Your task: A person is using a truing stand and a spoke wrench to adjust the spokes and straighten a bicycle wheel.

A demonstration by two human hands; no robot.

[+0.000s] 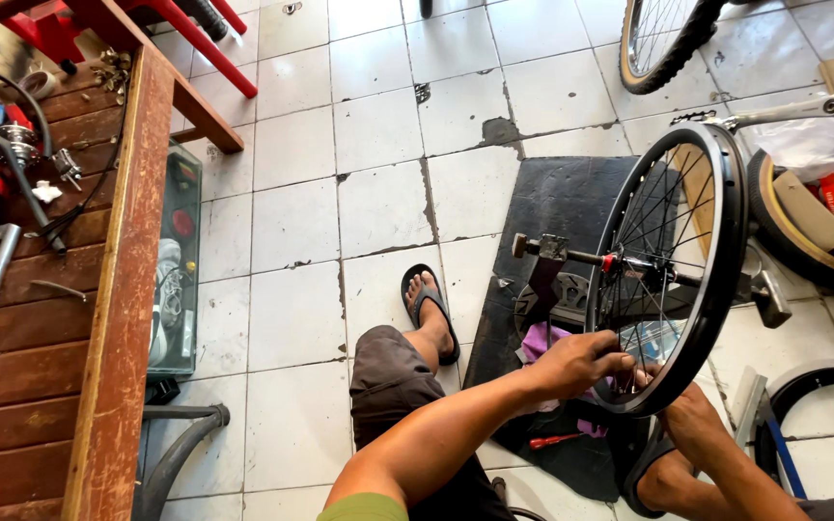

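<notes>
Bicycle wheel [673, 265], black mat [557, 207], wooden bench [98, 318]

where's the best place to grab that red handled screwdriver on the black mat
Probably by its red handle: the screwdriver lies flat on the black mat, handle pointing toward the person's knee. Come from above, fingers across the handle's width. The left hand is nearest but is busy at the wheel's spokes, as is the right hand.
</notes>
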